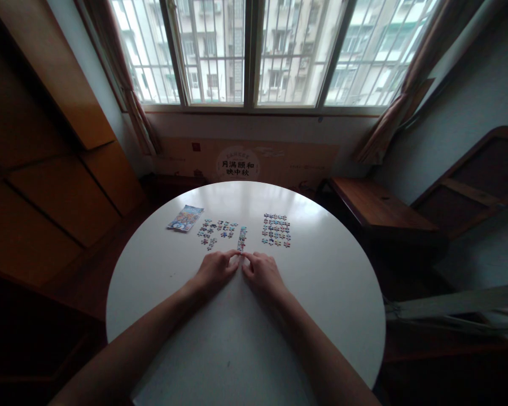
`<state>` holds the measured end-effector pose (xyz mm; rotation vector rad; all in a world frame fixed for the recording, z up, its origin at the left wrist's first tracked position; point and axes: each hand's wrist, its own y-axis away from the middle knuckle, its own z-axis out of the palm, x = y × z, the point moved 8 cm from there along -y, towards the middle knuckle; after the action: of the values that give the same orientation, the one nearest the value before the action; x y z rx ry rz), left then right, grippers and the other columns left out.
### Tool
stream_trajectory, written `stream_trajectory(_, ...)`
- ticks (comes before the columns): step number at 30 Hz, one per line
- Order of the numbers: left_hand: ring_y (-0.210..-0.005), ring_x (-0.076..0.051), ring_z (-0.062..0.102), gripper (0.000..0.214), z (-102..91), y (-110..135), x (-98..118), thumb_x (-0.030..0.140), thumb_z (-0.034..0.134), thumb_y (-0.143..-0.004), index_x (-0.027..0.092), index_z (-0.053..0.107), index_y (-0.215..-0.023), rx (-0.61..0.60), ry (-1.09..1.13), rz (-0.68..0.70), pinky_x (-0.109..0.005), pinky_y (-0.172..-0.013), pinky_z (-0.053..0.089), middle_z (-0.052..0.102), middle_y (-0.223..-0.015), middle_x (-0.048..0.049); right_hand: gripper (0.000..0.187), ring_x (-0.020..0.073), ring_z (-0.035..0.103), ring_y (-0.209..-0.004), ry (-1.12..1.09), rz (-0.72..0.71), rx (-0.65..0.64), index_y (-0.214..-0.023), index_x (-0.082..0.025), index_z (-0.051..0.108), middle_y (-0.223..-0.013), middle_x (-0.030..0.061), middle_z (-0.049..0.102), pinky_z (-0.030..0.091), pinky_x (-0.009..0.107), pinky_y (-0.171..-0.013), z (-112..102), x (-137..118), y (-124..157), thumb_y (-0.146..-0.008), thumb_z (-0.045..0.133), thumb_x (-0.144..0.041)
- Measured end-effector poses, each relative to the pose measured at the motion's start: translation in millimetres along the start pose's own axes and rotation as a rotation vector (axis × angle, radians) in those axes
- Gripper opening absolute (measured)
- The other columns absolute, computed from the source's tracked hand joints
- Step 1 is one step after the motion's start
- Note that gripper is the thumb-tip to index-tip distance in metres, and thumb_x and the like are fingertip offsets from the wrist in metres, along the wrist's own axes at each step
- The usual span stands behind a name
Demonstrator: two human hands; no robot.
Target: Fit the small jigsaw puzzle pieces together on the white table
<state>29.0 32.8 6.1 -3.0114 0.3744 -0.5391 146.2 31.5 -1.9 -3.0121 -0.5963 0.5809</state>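
Note:
Both my hands rest on a round white table [322,293], fingertips meeting near the middle. My left hand [214,270] and my right hand [262,273] have their fingers curled and pinched together at the near end of a short joined strip of jigsaw pieces [241,237]. Whether a small piece sits between the fingertips I cannot make out. Left of the strip lie several loose puzzle pieces [214,231]. To its right, several pieces [276,230] are laid out in neat rows. A small colourful picture card [185,218] lies at the far left of the table.
Beyond the table are a barred window [254,51] with curtains and a low panel with printed characters [237,165]. Wooden cabinets [55,186] stand to the left. A wooden bench [376,206] and a leaning wooden frame [482,180] are at the right.

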Motion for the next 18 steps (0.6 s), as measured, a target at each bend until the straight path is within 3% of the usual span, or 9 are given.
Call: stream_trajectory(18, -0.069, -0.016, 0.064, 0.036, 1.0, 0.3, -0.7, 0.036, 0.047, -0.088, 0.029, 0.062, -0.120, -0.009, 0.010, -0.009, -0.022, -0.065, 0.041, 0.070, -0.074, -0.0016, 0.034, 0.0186, 0.055, -0.091, -0.003, -0.014, 0.030, -0.121, -0.028, 0.059, -0.095, 0.0040, 0.064, 0.032, 0.029, -0.079, -1.7, -0.3, 0.7, -0.089, 0.047, -0.030)
